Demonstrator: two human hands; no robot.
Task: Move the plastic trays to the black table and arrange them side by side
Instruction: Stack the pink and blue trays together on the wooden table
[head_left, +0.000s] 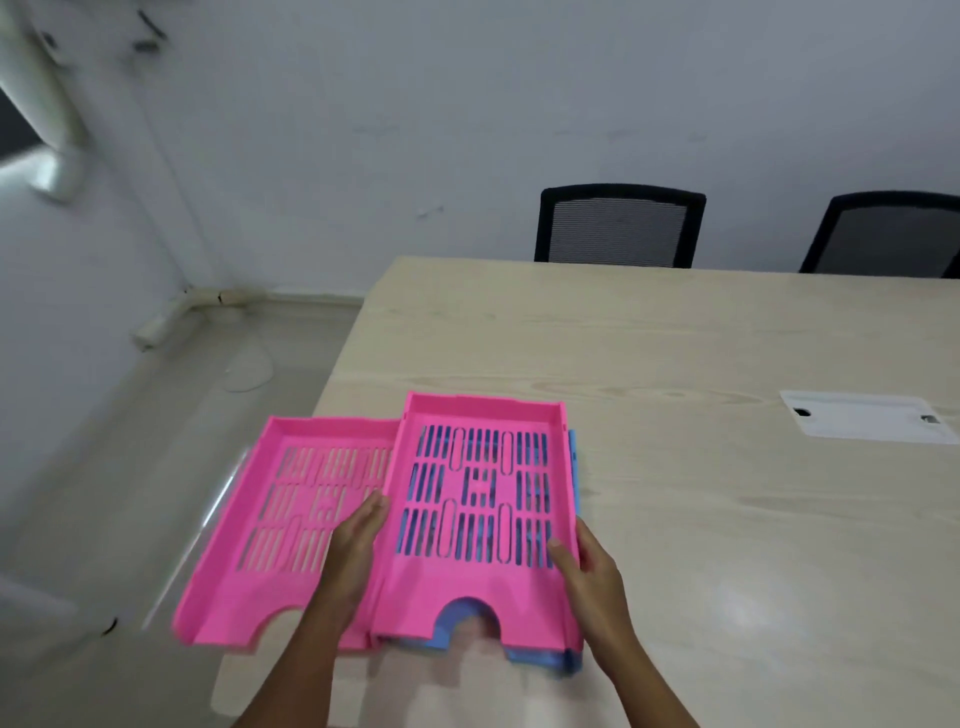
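Both hands, left hand (358, 535) and right hand (587, 571), clasp the upper pink tray's (480, 499) long sides, its long axis pointing away.

you're in an office meeting room: pale worktop (675, 364) with a cable hatch (865, 415), mesh chairs (618, 226) behind it.

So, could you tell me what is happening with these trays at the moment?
A person is handling plastic letter trays at the corner of a light wooden table. The left hand rests at the left edge of a pink tray and the right hand grips its right edge. That tray sits on top of a blue tray, which shows through the slots and along the right side. A second pink tray lies to the left, overhanging the table's edge. No black table is in view.
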